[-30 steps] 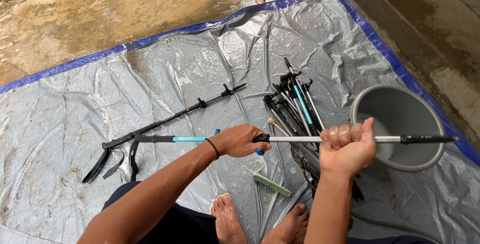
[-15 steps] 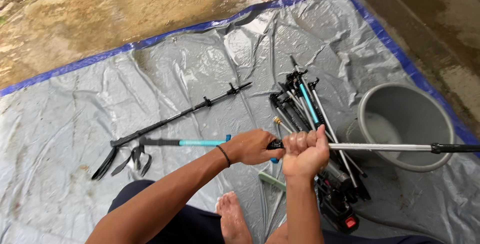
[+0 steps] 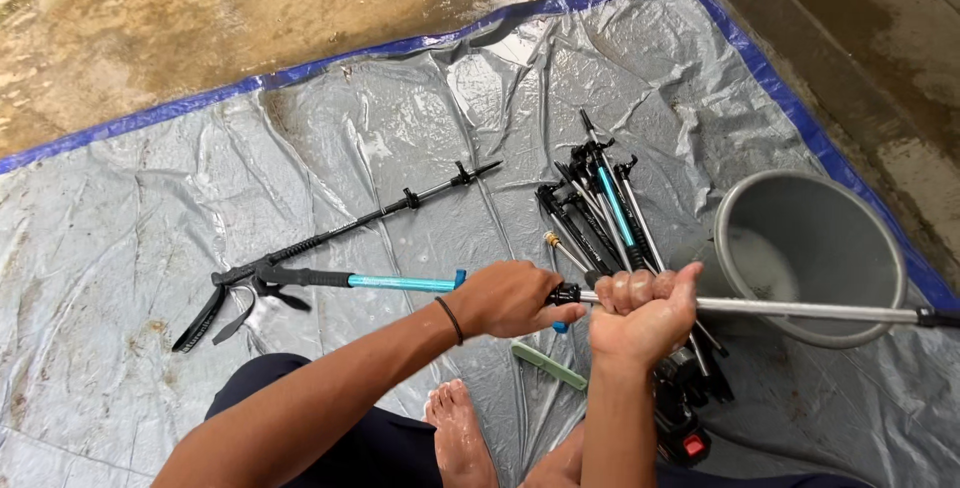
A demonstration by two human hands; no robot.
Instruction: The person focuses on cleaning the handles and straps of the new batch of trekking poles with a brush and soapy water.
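A wet grey tarpaulin (image 3: 300, 148) with a blue hem is spread over damp concrete, and the person sits on it with bare feet (image 3: 460, 428) tucked close. Both hands are shut around one trekking pole (image 3: 400, 282) held level across the lap: the left hand (image 3: 505, 298) wraps the shaft where the turquoise section ends, near a black collar, and the right hand (image 3: 645, 310) fists tight around the bare silver section that runs out to the right over the grey bucket (image 3: 810, 258). The pole's black grip and strap hang low at the left, just above the sheet. Everything glistens, so I'd judge a wet palm could slip on that smooth metal, and the far tip could knock the bucket's rim and tip out its soapy water. A bundle of poles (image 3: 600, 213) lies just beyond the hands, easy to snag, with another single pole (image 3: 350, 228) to the left.
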